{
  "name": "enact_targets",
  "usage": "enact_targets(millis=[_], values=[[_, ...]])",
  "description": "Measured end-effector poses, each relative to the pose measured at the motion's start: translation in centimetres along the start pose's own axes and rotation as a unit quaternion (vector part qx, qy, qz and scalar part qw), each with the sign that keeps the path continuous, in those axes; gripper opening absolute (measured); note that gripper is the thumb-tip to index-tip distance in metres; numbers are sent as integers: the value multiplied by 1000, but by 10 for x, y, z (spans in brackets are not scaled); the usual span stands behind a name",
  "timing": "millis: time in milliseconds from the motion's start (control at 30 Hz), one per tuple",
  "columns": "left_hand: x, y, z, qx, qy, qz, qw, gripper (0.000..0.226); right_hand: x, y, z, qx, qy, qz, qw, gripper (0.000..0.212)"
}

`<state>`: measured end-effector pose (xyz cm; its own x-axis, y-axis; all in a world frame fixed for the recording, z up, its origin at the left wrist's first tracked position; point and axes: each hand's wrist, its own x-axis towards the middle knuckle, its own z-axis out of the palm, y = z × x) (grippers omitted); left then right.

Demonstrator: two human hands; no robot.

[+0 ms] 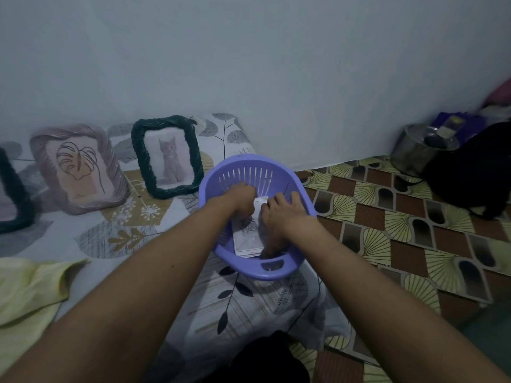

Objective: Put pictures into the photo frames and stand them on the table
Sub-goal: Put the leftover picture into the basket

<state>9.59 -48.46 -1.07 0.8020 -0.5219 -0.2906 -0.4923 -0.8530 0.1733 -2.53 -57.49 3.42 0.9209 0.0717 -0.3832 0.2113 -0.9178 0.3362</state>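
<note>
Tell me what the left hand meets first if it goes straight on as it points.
Probably the slotted far wall of the purple basket, just beyond the left hand, which lies at the top edge of the white pictures; depth is unclear.

This is looking like a lived-in room of someone's home. A leaf-print bedsheet [249, 299] is lying spread across the left and lower middle of the frame, running up to a plain painted wall [276, 64]. Patterned vinyl flooring [387, 217] is covering the right side. At far right a lidded steel pot [414, 153] is sitting on the floor, with bundled clothes [497, 100] piling behind it. A yellow cloth [27, 288] is lying crumpled at lower left, and a dark green photo frame [139, 158] is standing on the sheet at centre left.
</note>
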Motion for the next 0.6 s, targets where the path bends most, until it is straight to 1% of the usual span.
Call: enact_targets(millis=[133, 267, 300, 400, 433, 533, 600], values=[[0, -1, 0, 5, 5, 2, 1000, 27, -4, 0, -1, 1, -8, 6, 1000, 97], [-5, 1, -2, -11, -1, -2, 1000, 10, -5, -2, -9, -5, -10, 10, 1000, 101], [-10, 3, -5, -19, 0, -1, 1000, 12, -6, -2, -10, -1, -7, 13, 1000, 103], [-23, 5, -15, -49, 19, -2, 999, 37, -8, -3, -10, 33, 14, 22, 999, 105], [-28, 5, -19, -59, 32, -2, 998, 41, -8, -3, -10, 50, 28, 23, 998, 100], [-48, 3, -31, -107, 97, 10, 989, 38, -13, -1, -10, 132, 103, 32, 985, 66], [-63, -1, -35, -129, 170, -5, 977, 37, -17, 1, -11, 183, 157, 60, 969, 60]])
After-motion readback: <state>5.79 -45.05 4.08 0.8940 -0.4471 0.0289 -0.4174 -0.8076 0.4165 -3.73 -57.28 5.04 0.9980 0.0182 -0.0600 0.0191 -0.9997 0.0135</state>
